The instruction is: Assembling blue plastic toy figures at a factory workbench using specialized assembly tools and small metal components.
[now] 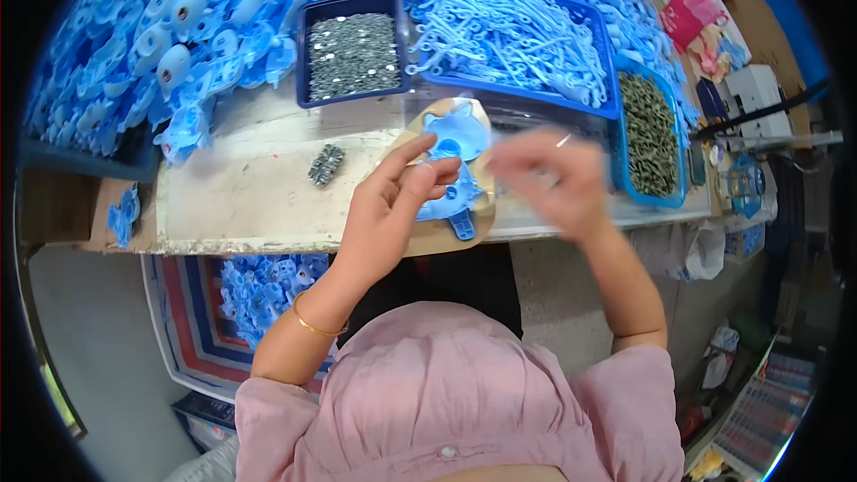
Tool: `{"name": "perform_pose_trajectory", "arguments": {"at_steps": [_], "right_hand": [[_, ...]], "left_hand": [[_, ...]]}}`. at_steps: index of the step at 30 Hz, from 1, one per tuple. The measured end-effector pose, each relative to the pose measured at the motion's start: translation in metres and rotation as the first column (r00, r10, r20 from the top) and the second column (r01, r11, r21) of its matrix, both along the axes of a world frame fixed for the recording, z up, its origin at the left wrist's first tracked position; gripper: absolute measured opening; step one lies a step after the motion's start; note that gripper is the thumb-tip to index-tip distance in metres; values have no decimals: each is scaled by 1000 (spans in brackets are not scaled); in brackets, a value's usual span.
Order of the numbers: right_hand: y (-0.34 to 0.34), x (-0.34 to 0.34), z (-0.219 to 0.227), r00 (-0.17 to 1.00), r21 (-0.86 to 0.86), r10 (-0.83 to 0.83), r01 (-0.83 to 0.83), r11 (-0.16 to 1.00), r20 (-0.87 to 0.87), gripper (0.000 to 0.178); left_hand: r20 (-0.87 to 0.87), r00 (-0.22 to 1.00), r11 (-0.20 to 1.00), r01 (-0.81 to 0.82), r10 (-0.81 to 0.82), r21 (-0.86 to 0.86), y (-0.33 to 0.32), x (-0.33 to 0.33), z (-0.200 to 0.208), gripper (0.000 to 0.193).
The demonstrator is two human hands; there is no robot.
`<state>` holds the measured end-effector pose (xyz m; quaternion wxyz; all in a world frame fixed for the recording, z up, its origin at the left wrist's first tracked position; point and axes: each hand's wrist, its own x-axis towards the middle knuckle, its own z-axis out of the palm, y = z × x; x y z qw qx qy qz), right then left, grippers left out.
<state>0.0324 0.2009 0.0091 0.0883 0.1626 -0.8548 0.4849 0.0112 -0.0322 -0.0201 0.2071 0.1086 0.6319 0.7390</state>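
Note:
A light blue plastic half-shell with rounded hollows (461, 132) lies on a tan board (482, 219) at the table's front edge. My left hand (388, 201) reaches over the shell's left side, fingers curved and apart; whether the fingertips touch it cannot be made out. To the right of the shell my right hand (558, 178) is raised and smeared by motion. A pale spot shows near its fingers, too blurred to name. Left of my left hand is a small heap of shiny metal pieces (327, 164) on the tabletop.
Behind the board stand a dark tray of small metal pieces (353, 54) and a blue tray of light blue plastic rods (518, 36). A blue basket of dull metal parts (649, 134) is at right. Blue shells (178, 36) pile up at far left; more fill a striped container (268, 290) below.

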Motion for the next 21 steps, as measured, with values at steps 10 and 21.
{"name": "perform_pose_trajectory", "arguments": {"at_steps": [10, 21], "right_hand": [[101, 25, -17, 768, 270, -632, 633, 725, -104, 16], [220, 24, -56, 568, 575, -812, 712, 403, -133, 25]], "left_hand": [[105, 992, 993, -78, 69, 86, -1, -1, -2, 30], [93, 995, 998, -42, 37, 56, -4, 6, -2, 13]]}}
